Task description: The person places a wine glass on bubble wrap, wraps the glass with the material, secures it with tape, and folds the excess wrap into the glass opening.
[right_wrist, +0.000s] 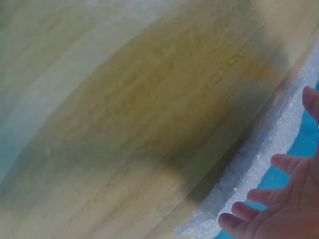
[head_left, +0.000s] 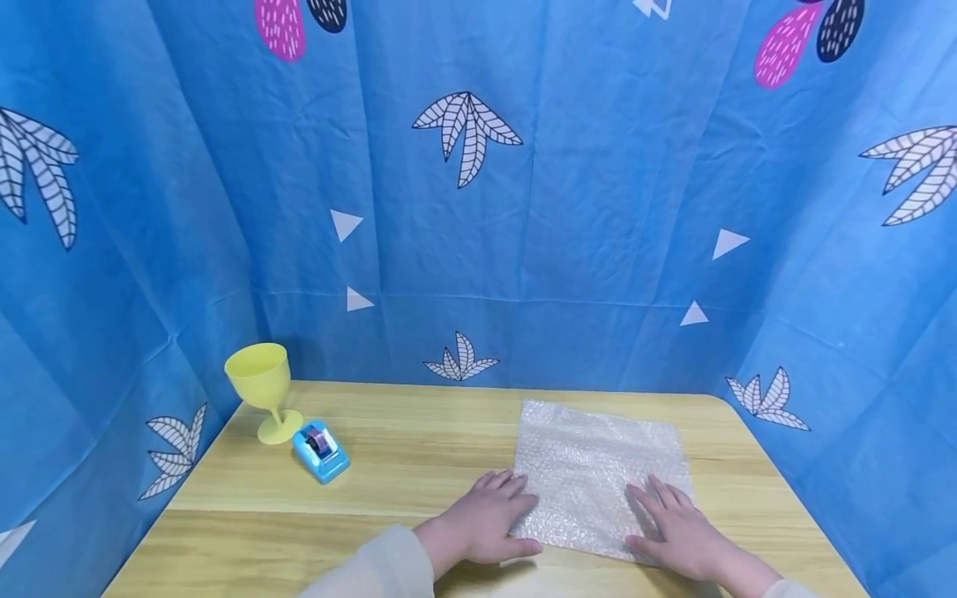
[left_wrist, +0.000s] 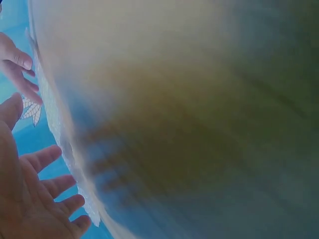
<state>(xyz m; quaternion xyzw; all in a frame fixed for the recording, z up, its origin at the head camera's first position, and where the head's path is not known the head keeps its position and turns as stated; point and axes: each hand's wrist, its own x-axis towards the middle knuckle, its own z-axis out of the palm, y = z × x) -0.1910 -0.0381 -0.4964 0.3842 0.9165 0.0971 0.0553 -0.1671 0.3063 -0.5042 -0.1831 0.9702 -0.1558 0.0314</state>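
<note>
A sheet of clear bubble wrap (head_left: 583,473) lies flat on the wooden table, right of the middle. My left hand (head_left: 486,519) is at its left edge, fingers spread and fairly straight, fingertips right at the border. On the other side my right hand (head_left: 676,531) reaches over the lower right corner with its fingers spread on the sheet. In the left wrist view the left hand (left_wrist: 42,189) shows a bare palm and loose fingers beside the wrap. The right wrist view has the right hand (right_wrist: 284,199) with nothing in its fingers, along the bubble wrap (right_wrist: 249,164).
At the table's far left stands a yellow goblet (head_left: 260,382), upright on its foot. Just in front of it sits a small blue tape dispenser (head_left: 321,451) with a roll in it. A blue patterned curtain (head_left: 583,208) closes off the back and both sides of the table (head_left: 359,515).
</note>
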